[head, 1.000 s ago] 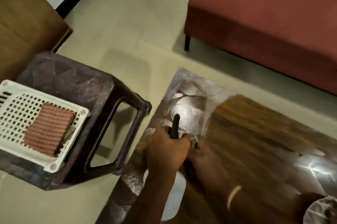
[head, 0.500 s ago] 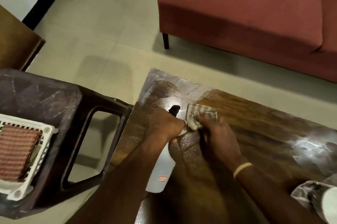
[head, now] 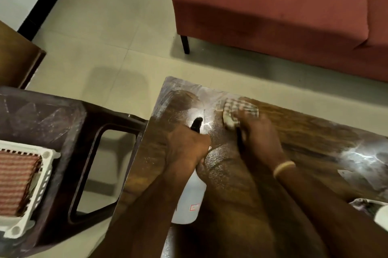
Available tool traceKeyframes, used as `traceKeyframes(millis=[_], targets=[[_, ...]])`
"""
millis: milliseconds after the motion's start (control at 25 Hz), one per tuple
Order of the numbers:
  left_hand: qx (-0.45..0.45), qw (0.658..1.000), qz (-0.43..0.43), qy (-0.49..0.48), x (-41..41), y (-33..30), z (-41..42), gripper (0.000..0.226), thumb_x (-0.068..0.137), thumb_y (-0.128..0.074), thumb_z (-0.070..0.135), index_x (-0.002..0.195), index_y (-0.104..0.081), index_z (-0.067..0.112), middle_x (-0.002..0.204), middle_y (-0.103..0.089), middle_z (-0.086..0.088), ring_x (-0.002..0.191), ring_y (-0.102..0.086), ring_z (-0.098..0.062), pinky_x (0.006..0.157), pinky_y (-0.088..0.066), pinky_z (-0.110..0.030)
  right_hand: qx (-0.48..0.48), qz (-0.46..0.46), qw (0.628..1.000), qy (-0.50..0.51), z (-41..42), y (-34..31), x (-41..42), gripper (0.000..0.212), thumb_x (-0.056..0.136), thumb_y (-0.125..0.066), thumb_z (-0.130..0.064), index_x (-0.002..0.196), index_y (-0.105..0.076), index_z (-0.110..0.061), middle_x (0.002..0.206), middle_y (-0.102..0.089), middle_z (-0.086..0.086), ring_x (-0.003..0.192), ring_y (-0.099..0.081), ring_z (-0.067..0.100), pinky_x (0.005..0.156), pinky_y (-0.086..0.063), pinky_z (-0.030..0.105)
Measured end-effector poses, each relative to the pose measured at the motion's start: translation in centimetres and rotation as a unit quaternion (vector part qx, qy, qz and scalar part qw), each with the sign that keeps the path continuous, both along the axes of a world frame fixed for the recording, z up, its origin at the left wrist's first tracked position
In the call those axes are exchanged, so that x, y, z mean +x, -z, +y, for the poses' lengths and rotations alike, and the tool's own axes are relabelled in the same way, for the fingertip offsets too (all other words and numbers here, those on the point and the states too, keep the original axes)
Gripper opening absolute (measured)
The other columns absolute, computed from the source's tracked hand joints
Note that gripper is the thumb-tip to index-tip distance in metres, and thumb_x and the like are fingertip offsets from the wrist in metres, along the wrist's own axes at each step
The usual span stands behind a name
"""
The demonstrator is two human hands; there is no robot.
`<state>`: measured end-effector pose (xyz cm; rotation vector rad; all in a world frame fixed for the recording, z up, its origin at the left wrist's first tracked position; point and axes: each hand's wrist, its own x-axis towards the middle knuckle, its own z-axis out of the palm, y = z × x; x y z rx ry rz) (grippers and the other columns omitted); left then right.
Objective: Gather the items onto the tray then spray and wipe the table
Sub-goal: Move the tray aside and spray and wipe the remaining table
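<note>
Table (head: 304, 142), dark wood, glossy, fills lower right of view; its far-left corner sits near top centre, left edge runs down just beside a dark plastic stool (head: 69, 123); bare tiled floor (head: 109, 43) open beyond the far edge, up to a red sofa (head: 273, 10); tabletop to the right of the hands is mostly bare and shiny, streaked wet sheen near the far-left corner.

Left hand (head: 186, 148) closed round the neck of one spray bottle (head: 189, 201), white body tilted back toward the person, black nozzle pointing away over the table; fingers wrapped tight, cannot tell whether the trigger is pressed.

Right hand (head: 258, 138) pressed flat-ish on one checked cloth (head: 239, 113), fingers spread over it and blurred; cloth lies on the tabletop near the far edge, just right of the nozzle; a pale band on that wrist.

One white slotted tray (head: 45, 176) sits on the stool at left, partly out of view; in it one striped red cloth (head: 14, 180); anything else in it is hidden.

Bottom right corner: a pale object on the table edge, cut off, cannot tell what; wooden furniture at far left edge.
</note>
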<state>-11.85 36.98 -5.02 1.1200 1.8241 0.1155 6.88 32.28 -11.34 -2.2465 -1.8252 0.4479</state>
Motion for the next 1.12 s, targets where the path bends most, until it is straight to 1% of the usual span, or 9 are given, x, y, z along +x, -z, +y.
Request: traceKeyframes(millis=[80, 280, 400, 560, 640, 760, 880, 960, 1120], targets=[[0.025, 1.0, 0.008, 0.011, 0.4, 0.4, -0.2, 0.02, 0.075, -0.074, 0.024, 0.075, -0.056, 0.015, 0.081, -0.067, -0.008, 0.064, -0.072, -0.031, 0.063, -0.063, -0.043, 0.022, 0.006, 0.998, 0.053, 4.9, 0.5, -1.6, 0.041, 0.094, -0.056, -0.011, 0.133, -0.057, -0.025, 0.128, -0.063, 0.006, 0.102, -0.054, 0.03, 0.086, -0.051, 0.041], [0.011, 1.0, 0.014, -0.015, 1.5, 1.1, -0.3, 0.043, 0.072, -0.08, 0.035, 0.099, -0.063, 0.007, 0.093, -0.069, -0.009, 0.076, -0.072, -0.031, 0.066, -0.063, -0.042, -0.004, -0.013, 0.996, -0.091, -1.5, -0.8, -1.3, 0.046, 0.093, -0.063, -0.022, 0.137, -0.052, -0.032, 0.141, -0.055, -0.002, 0.118, -0.052, 0.031, 0.09, -0.052, 0.045], [0.001, 0.999, -0.001, -0.05, 1.8, 1.4, -0.2, 0.049, 0.071, -0.08, 0.04, 0.103, -0.067, 0.006, 0.093, -0.071, -0.009, 0.069, -0.072, -0.028, 0.059, -0.063, -0.038, -0.001, 0.01, 1.0, 0.025, -1.3, -1.6, 3.4, 0.043, 0.092, -0.063, -0.013, 0.133, -0.058, -0.023, 0.127, -0.065, 0.011, 0.104, -0.057, 0.034, 0.082, -0.053, 0.043], [0.044, 0.999, 0.008, -0.029, 1.9, 0.8, -0.1, 0.028, 0.076, -0.078, 0.036, 0.075, -0.058, 0.018, 0.087, -0.067, -0.008, 0.073, -0.072, -0.031, 0.068, -0.062, -0.041, 0.026, -0.008, 0.997, 0.073, 4.3, 0.4, 0.2, 0.046, 0.088, -0.06, -0.005, 0.132, -0.057, -0.021, 0.118, -0.067, 0.012, 0.099, -0.06, 0.033, 0.085, -0.054, 0.042], [0.086, 0.996, 0.013, -0.017, 1.7, -0.5, -0.2, 0.027, 0.079, -0.075, 0.039, 0.073, -0.056, 0.021, 0.076, -0.06, 0.0, 0.073, -0.068, -0.024, 0.07, -0.06, -0.037, 0.025, -0.013, 1.0, -0.007, 4.0, 0.6, -4.3, 0.053, 0.085, -0.063, -0.004, 0.13, -0.051, -0.028, 0.115, -0.065, 0.007, 0.093, -0.054, 0.025, 0.072, -0.053, 0.038], [0.103, 0.994, 0.002, -0.02, 0.6, -1.7, -0.8, 0.023, 0.084, -0.072, 0.039, 0.092, -0.066, 0.018, 0.073, -0.057, 0.008, 0.061, -0.054, -0.004, 0.05, -0.044, -0.017, 0.024, 0.009, 0.982, -0.188, 0.4, 0.1, -5.7, 0.049, 0.09, -0.064, -0.015, 0.135, -0.05, -0.03, 0.139, -0.056, -0.001, 0.107, -0.052, 0.023, 0.08, -0.054, 0.037], [0.105, 0.994, 0.016, -0.041, -1.4, -1.4, -1.3, 0.028, 0.083, -0.071, 0.039, 0.092, -0.07, 0.012, 0.077, -0.066, 0.0, 0.059, -0.061, -0.009, 0.048, -0.045, -0.018, 0.017, 0.021, 0.998, -0.058, 3.4, 0.0, -2.8, 0.042, 0.096, -0.058, -0.021, 0.136, -0.052, -0.032, 0.132, -0.062, 0.001, 0.11, -0.053, 0.024, 0.092, -0.05, 0.038], [0.096, 0.993, 0.016, -0.059, -1.9, -0.8, -1.5, 0.029, 0.083, -0.071, 0.04, 0.091, -0.069, 0.013, 0.077, -0.066, -0.001, 0.061, -0.062, -0.011, 0.052, -0.049, -0.022, 0.026, 0.017, 0.999, 0.013, 8.2, 0.9, -4.0, 0.038, 0.098, -0.055, -0.018, 0.134, -0.055, -0.028, 0.125, -0.065, 0.001, 0.106, -0.053, 0.026, 0.087, -0.049, 0.037], [0.087, 0.991, 0.029, -0.103, -3.4, -1.0, -2.4, 0.028, 0.084, -0.071, 0.039, 0.092, -0.064, 0.014, 0.073, -0.056, 0.006, 0.059, -0.046, -0.001, 0.049, -0.028, -0.015, 0.058, 0.031, 0.99, -0.128, 10.0, 0.1, -11.8, 0.04, 0.093, -0.061, -0.01, 0.13, -0.06, -0.024, 0.121, -0.065, 0.004, 0.101, -0.055, 0.025, 0.084, -0.05, 0.035]])
